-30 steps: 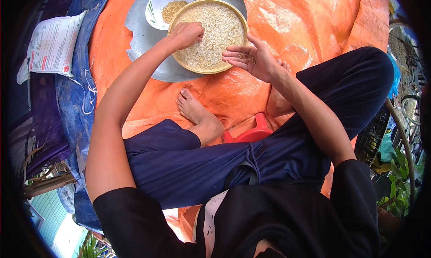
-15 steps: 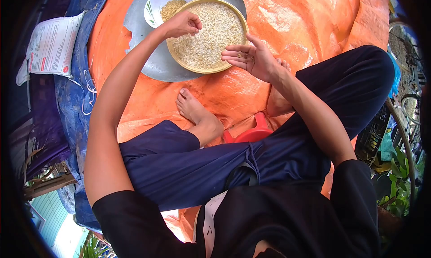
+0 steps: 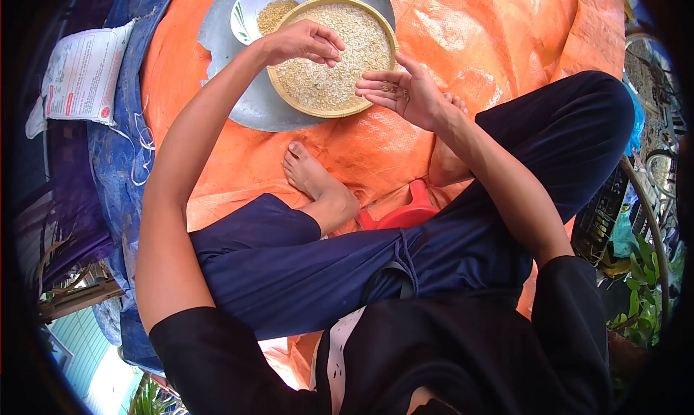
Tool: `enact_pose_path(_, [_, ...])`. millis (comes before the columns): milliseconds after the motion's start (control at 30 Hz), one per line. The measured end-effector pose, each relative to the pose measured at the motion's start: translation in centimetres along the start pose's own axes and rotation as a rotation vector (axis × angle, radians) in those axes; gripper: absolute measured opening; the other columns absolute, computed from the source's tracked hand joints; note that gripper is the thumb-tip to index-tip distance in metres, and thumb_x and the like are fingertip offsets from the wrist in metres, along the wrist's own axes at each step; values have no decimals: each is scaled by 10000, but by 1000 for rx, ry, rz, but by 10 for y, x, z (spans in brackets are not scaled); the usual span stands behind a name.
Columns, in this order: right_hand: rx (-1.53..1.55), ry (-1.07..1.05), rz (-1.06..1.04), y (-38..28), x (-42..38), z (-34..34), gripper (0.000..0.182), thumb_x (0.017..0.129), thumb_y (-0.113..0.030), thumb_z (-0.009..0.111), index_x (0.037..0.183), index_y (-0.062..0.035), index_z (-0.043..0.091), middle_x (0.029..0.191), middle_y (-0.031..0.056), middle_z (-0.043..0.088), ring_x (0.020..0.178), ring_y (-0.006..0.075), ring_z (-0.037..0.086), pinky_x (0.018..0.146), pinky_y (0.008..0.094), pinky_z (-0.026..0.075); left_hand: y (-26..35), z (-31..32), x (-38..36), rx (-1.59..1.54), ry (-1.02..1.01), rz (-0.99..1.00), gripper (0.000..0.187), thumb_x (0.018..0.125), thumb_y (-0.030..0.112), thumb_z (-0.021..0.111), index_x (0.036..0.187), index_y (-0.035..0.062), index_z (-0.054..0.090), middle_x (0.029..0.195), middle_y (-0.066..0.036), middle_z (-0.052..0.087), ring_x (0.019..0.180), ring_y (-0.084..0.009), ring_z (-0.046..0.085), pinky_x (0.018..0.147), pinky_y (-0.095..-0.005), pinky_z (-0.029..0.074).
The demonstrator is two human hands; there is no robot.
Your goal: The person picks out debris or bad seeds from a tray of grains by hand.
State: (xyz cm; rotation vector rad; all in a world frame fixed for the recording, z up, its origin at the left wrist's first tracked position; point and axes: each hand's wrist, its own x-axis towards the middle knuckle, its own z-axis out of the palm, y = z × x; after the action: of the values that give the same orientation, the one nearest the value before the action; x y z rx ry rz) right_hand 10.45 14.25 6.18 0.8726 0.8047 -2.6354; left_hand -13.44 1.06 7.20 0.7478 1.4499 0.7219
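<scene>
My left hand [image 3: 307, 42] hovers over the left part of a round woven tray [image 3: 396, 39], palm down. Its fingers are bent and drawn together toward the thumb; whatever may be between them is too small to make out. Pale rice-like grains [image 3: 347, 35] cover the tray. At the tray's right rim, my right hand [image 3: 408, 95] is turned palm up, with its fingers extended and slightly cupped. A few brownish unhusked grains [image 3: 390, 89] lie on that hand near the base of the fingers.
A white leaf-patterned bowl [image 3: 246, 14] holding golden grains [image 3: 276, 14] shares a grey metal tray [image 3: 253, 111] with the woven one. Underneath spreads an orange tarp [image 3: 463, 32]. A red plastic object [image 3: 405, 216] lies between my legs; a printed white sack [image 3: 85, 75] is at left.
My left hand has moved right, toward my right hand, and its fingers have loosened from a tighter pinch. The right hand stays nearly still; the grains on it show more clearly.
</scene>
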Motion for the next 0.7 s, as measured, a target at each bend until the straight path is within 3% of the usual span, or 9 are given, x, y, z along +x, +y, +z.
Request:
enact_pose_path(200, [55,3,4,-1,1,0,732,983,-516,323,1290,138,436,1271,278,535,1182,334,564,1034,346,455,28,41,11,-29,-60,152,286,824,221,724,1032,47,634,887,-24,675,819,-90,642,741,-229,480])
enact_pose_path(333, [66,0,-37,-1,0,0,731,972,-518,355,1272,144,428,1251,295,533,1172,346,565,1017,355,474,40,63,21,-21,-119,227,240,814,158,730,1000,35,641,835,-19,682,795,-59,627,727,-212,461])
enact_pose_path(700, [98,-90,-143,-1,2,1,698,1000,-484,259,1275,137,426,1223,287,554,1163,375,567,1032,380,468,60,84,13,2,-86,165,242,838,149,691,1035,13,660,821,-48,694,760,-69,633,693,-214,480])
